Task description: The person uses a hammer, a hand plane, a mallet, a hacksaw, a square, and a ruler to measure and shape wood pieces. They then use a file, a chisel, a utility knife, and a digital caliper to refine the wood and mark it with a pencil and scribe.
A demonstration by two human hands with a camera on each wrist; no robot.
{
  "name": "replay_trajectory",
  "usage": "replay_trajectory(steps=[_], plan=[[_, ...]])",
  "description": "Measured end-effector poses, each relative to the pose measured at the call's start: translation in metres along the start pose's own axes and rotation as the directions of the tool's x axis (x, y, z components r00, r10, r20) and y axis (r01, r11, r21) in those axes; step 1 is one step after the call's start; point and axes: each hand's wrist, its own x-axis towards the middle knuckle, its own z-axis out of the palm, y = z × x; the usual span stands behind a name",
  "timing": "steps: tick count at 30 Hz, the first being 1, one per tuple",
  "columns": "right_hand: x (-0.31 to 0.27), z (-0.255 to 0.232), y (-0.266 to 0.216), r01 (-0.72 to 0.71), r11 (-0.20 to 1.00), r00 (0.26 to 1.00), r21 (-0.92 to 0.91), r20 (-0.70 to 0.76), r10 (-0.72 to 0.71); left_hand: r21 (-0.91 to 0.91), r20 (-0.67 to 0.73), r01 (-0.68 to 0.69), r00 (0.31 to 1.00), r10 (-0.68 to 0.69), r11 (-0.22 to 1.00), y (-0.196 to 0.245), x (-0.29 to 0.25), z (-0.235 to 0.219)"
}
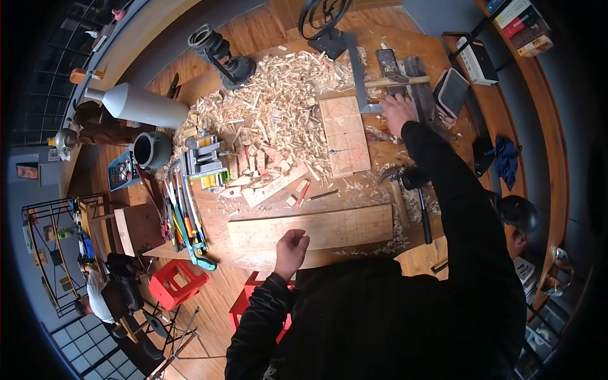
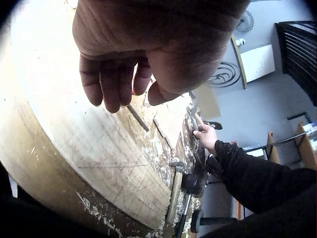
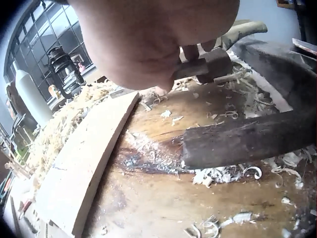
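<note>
The left hand [image 1: 291, 253] is above the near edge of the worktop [image 1: 358, 190], its fingers loosely bent and holding nothing. The right hand [image 1: 399, 114] reaches to the far right part, with its fingers at the short arm of a metal square [image 1: 357, 73]; I cannot tell if they pinch it, because the palm hides them in the right wrist view.

From the left, a white bottle [image 1: 142, 106] lies tilted in the head view, and a dark-mouthed pot [image 1: 152, 150] is near it. Next is a small vise [image 1: 206, 158], and nearer to the person a saw with a teal handle [image 1: 202, 263] lies among other tools. A black lantern [image 1: 234, 66] is at the far side, beside a wide heap of wood shavings [image 1: 266, 95]. In front of the heap there is a thin red stick [image 1: 303, 192].

The long plank [image 1: 329, 229], with drawn lines, lies along the near edge, just beyond the left hand. Farther back, a marked board [image 1: 345, 136] lies just beside the metal square. To the right are a hammer with a wooden handle [image 1: 400, 202] and a black-handled tool [image 1: 425, 218]. Past the right hand lies a dark case [image 1: 453, 95].
</note>
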Motion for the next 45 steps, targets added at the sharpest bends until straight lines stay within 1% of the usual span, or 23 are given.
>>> replay_trajectory(steps=[4, 6, 7, 9, 10, 12, 13, 14, 15, 18, 19, 21, 24, 27, 29, 32, 34, 35, 36, 38, 39, 43, 45], plan=[[-0.001, 0.003, -0.015, 0.056, 0.996, 0.997, 0.064, 0.048, -0.059, 0.021, -0.011, 0.004, 1.0, -0.003, 1.0, -0.006, -0.001, 0.001], [-0.003, 0.014, -0.019, 0.066, 0.997, 0.998, 0.029, -0.001, -0.066, 0.011, -0.017, 0.007, 1.0, -0.007, 1.0, -0.008, -0.002, -0.001], [-0.005, 0.019, -0.02, 0.067, 0.997, 0.998, 0.03, 0.001, -0.067, 0.041, -0.015, -0.004, 1.0, 0.005, 0.999, -0.006, -0.001, -0.002], [-0.013, 0.026, -0.019, 0.055, 0.998, 0.995, 0.006, -0.08, -0.054, 0.069, -0.012, -0.013, 1.0, 0.014, 0.998, -0.003, 0.004, -0.002], [-0.018, 0.026, -0.018, 0.057, 0.998, 0.995, 0.005, -0.077, -0.056, 0.093, -0.013, -0.021, 1.0, 0.023, 0.995, 0.0, 0.008, -0.002], [-0.031, 0.025, -0.015, 0.097, 0.992, 0.995, 0.084, -0.012, -0.096, 0.112, -0.012, -0.025, 1.0, 0.026, 0.993, 0.007, 0.016, 0.001], [-0.04, 0.017, -0.02, 0.098, 0.992, 0.995, 0.082, -0.007, -0.098, 0.108, -0.002, -0.046, 0.999, 0.047, 0.993, 0.013, 0.021, 0.004], [-0.052, 0.004, -0.028, 0.113, 0.985, 0.993, 0.133, 0.001, -0.114, 0.103, 0.007, -0.07, 0.998, 0.069, 0.992, 0.017, 0.025, 0.006], [-0.065, -0.007, -0.034, 0.127, 0.975, 0.991, 0.184, 0.007, -0.13, 0.073, 0.018, -0.059, 0.998, 0.058, 0.996, 0.019, 0.029, 0.009], [-0.106, -0.021, -0.045, 0.162, 0.962, 0.984, 0.22, 0.034, -0.173, 0.033, 0.048, -0.065, 0.997, 0.063, 0.997, 0.024, 0.037, 0.019], [-0.117, -0.029, -0.048, 0.16, 0.963, 0.984, 0.219, 0.037, -0.172, 0.031, 0.051, -0.063, 0.997, 0.061, 0.998, 0.025, 0.038, 0.022], [-0.138, -0.044, -0.052, 0.155, 0.96, 0.966, 0.232, 0.166, -0.196, 0.01, 0.081, -0.077, 0.994, 0.076, 0.997, 0.026, 0.039, 0.027], [-0.164, -0.047, -0.048, 0.124, 0.971, 0.963, 0.207, 0.213, -0.168, 0.029, 0.116, -0.091, 0.989, 0.087, 0.995, 0.025, 0.041, 0.032], [-0.171, -0.047, -0.04, 0.089, 0.983, 0.97, 0.159, 0.209, -0.122, 0.046, 0.135, -0.097, 0.987, 0.09, 0.994, 0.025, 0.042, 0.032], [-0.164, -0.049, -0.034, 0.082, 0.989, 0.974, 0.125, 0.199, -0.106, 0.047, 0.141, -0.099, 0.986, 0.091, 0.994, 0.024, 0.042, 0.031], [-0.14, -0.054, -0.026, 0.034, 0.995, 0.969, 0.095, 0.242, -0.056, 0.04, 0.136, -0.103, 0.986, 0.097, 0.994, 0.018, 0.043, 0.029], [-0.122, -0.055, -0.021, 0.043, 0.999, 0.969, 0.017, 0.241, -0.046, 0.029, 0.129, -0.11, 0.986, 0.105, 0.994, 0.014, 0.042, 0.028], [-0.114, -0.053, -0.018, 0.058, 0.998, 0.979, 0.014, 0.197, -0.059, 0.034, 0.117, -0.11, 0.987, 0.106, 0.993, 0.014, 0.04, 0.026], [-0.105, -0.05, -0.014, 0.056, 0.998, 0.979, 0.01, 0.195, -0.057, 0.039, 0.106, -0.111, 0.989, 0.106, 0.993, 0.014, 0.039, 0.026], [-0.086, -0.049, -0.009, 0.068, 0.993, 0.981, -0.097, 0.19, -0.048, 0.033, 0.106, -0.104, 0.989, 0.1, 0.994, 0.013, 0.035, 0.024], [-0.076, -0.05, -0.01, 0.02, 0.995, 0.968, -0.101, 0.25, 0.006, 0.031, 0.104, -0.094, 0.99, 0.09, 0.995, 0.013, 0.034, 0.023], [-0.047, -0.034, 0.004, -0.004, 0.985, 0.98, -0.172, 0.194, 0.038, 0.045, 0.093, -0.06, 0.994, 0.056, 0.997, 0.005, 0.028, 0.019], [-0.035, -0.024, 0.009, -0.024, 0.985, 0.982, -0.173, 0.18, 0.056, 0.049, 0.084, -0.06, 0.995, 0.056, 0.997, 0.0, 0.026, 0.016]])
